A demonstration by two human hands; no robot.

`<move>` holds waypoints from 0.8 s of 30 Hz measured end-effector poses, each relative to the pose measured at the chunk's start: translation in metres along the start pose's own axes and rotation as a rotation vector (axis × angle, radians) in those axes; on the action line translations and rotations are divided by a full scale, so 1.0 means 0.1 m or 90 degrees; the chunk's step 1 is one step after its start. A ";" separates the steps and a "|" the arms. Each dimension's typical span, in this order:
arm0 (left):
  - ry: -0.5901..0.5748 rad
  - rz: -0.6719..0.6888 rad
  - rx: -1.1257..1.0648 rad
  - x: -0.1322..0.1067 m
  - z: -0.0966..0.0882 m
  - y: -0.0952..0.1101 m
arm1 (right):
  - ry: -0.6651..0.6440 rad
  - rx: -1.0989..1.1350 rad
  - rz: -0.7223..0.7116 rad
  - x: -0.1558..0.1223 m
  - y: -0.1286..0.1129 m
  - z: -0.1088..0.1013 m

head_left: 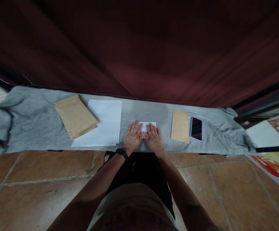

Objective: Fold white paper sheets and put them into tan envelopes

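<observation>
A small piece of white paper [147, 124], which looks folded, lies on the grey cloth in front of me. My left hand [132, 137] rests flat on its left side, fingers stretched out. On its right side my right hand [154, 137] lies flat too, with the fingers a little apart. Both hands press down without gripping anything, and they hide much of the paper's lower part. To the left are larger white sheets [105, 125], partly covered by a stack of brown envelopes [75, 115]. A single brown envelope [180, 125] lies to the right of my right hand.
A phone [196, 129] with a dark screen lies beside the single envelope. Grey cloth [149, 110] covers the narrow surface, with a dark red curtain [139, 57] behind it. At far right are a white sheet [266, 134] and a red and yellow printed package [277, 165].
</observation>
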State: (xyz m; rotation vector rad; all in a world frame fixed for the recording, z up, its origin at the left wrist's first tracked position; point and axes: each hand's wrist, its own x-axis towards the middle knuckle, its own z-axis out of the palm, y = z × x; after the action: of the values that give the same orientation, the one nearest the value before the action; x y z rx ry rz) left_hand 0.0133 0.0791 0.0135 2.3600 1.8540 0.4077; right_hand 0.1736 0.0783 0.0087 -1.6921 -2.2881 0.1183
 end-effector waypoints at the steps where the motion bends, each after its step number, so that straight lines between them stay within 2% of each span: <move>1: 0.002 -0.002 -0.001 0.00 0.00 0.00 | 0.003 -0.002 0.003 -0.01 0.02 0.00; 15: 0.013 -0.001 0.010 0.00 0.01 0.00 | 0.019 -0.023 0.056 -0.13 0.30 -0.05; 24: -0.003 -0.002 0.010 0.00 -0.01 0.00 | 0.011 -0.005 0.092 -0.14 0.33 -0.14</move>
State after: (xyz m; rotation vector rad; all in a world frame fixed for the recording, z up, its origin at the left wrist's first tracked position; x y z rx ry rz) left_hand 0.0130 0.0795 0.0143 2.3653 1.8655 0.3881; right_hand 0.2116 0.0736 0.0122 -1.8539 -2.1551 0.1253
